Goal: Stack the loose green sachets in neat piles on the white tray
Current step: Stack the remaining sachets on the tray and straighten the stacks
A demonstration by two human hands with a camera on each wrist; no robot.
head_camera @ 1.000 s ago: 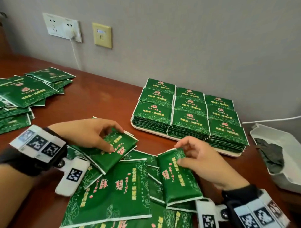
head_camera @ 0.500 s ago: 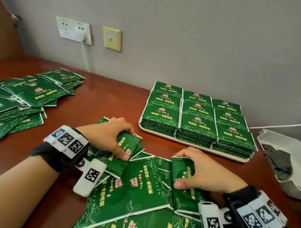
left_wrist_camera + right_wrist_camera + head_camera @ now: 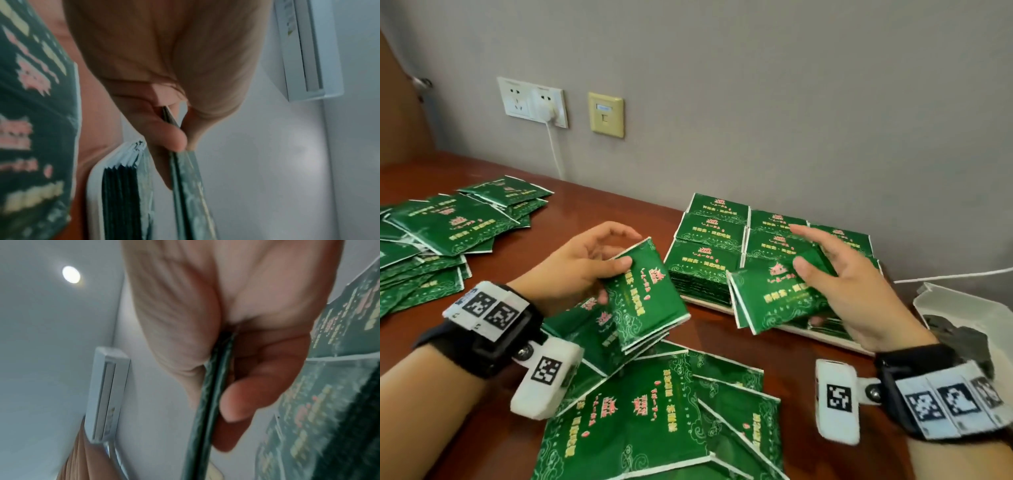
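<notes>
Two hands each pinched thin bundle of flat green foil sachets: right hand (image 3: 849, 284) with right bundle (image 3: 774, 298) over white tray (image 3: 822, 337), long edge across; left hand (image 3: 571, 263) with left bundle (image 3: 647, 298) short of it.

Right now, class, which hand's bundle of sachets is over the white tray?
The right hand: its sachets overlap the tray; the left hand holds its bundle over the table.

Both forearms reach forward above the table, each with a black strap and white marker blocks at the wrist. The left hand (image 3: 582, 263) pinches a small bundle of sachets (image 3: 645, 294), thumb on top, fingers under it. The right hand (image 3: 852, 291) grips another bundle (image 3: 774, 298), thumb pressed on its face, index finger stretched forward
</notes>
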